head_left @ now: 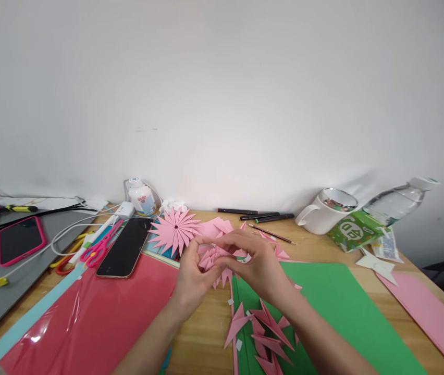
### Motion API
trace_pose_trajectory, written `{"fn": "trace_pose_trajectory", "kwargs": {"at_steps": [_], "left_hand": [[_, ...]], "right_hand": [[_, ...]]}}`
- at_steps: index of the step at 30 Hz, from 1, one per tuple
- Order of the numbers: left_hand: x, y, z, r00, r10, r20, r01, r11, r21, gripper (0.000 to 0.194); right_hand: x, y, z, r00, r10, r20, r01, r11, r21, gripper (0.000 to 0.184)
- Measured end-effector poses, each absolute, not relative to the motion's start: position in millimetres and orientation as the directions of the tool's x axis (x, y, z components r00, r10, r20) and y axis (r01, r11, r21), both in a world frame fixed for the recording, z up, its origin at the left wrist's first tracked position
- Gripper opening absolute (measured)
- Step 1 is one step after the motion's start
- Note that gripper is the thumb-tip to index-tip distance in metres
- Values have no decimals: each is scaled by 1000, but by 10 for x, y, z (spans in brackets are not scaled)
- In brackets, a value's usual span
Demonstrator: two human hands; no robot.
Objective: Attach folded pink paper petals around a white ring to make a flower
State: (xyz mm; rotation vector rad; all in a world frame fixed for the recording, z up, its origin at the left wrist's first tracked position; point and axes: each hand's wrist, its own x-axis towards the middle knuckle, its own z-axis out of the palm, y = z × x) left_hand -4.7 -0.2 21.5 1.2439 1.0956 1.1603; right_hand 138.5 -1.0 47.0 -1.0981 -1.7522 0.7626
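Between both hands is a pink folded-paper piece (211, 256) with many pleated points. My left hand (191, 273) grips its left side, thumb and fingers closed on the paper. From the right, my right hand (255, 263) curls over it, fingertips meeting the left hand's above and thumb pressed in front. Part of the piece is hidden behind the fingers. Just beyond the left hand lies a finished-looking pink paper pinwheel star (175, 232) with a small dark centre hole. Under my right forearm, several loose pink folded paper points (269, 333) rest on a green sheet (323, 297).
Left are a red sheet pack (100, 323), a black phone (125, 249), pink scissors (100, 247) and a pink-cased phone (22, 240). A white bottle (142, 198) stands behind. Right are markers (261, 215), a pencil (272, 234), a mug (325, 211), a tilted water bottle (397, 202) and pink paper (429, 312).
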Motion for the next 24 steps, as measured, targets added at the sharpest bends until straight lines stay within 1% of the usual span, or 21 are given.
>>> {"fn": "trace_pose_trajectory", "kwargs": {"at_steps": [3, 4, 6, 8, 10, 12, 15, 19, 21, 24], "left_hand": [[-61, -4, 195, 136, 991, -13, -32, 18, 999, 48], [-67, -3, 181, 148, 989, -10, -12, 12, 1000, 50], [-78, 3, 152, 160, 987, 17, 36, -23, 999, 51], [-86, 17, 128, 180, 983, 31, 69, -44, 997, 50], [-85, 30, 118, 197, 980, 13, 79, -29, 996, 50], [-78, 38, 118, 184, 983, -8, 72, -6, 997, 50], [-69, 42, 124, 154, 988, -20, 62, 10, 998, 45], [-78, 48, 128, 166, 985, 42, 92, -58, 994, 45], [-83, 50, 129, 178, 982, 61, 116, -82, 990, 45], [-82, 46, 125, 203, 978, 35, 126, -62, 990, 46]], "right_hand": [[1399, 8, 454, -203, 951, 233, 259, 281, -924, 13], [1405, 18, 450, -214, 957, 197, 234, 246, -941, 11], [1418, 42, 446, -230, 959, 164, 204, 212, -956, 17], [1435, 68, 446, -237, 956, 173, 204, 223, -953, 20], [1459, 91, 449, -253, 948, 191, 212, 247, -945, 16], [1488, 105, 451, -269, 944, 194, 224, 257, -940, 12], [1524, 101, 439, -255, 947, 194, 249, 258, -934, 15], [1542, 78, 403, -241, 943, 229, 293, 295, -909, 12], [1542, 69, 400, -243, 944, 223, 309, 293, -905, 11], [1532, 51, 432, -267, 945, 189, 282, 264, -923, 11]]}}
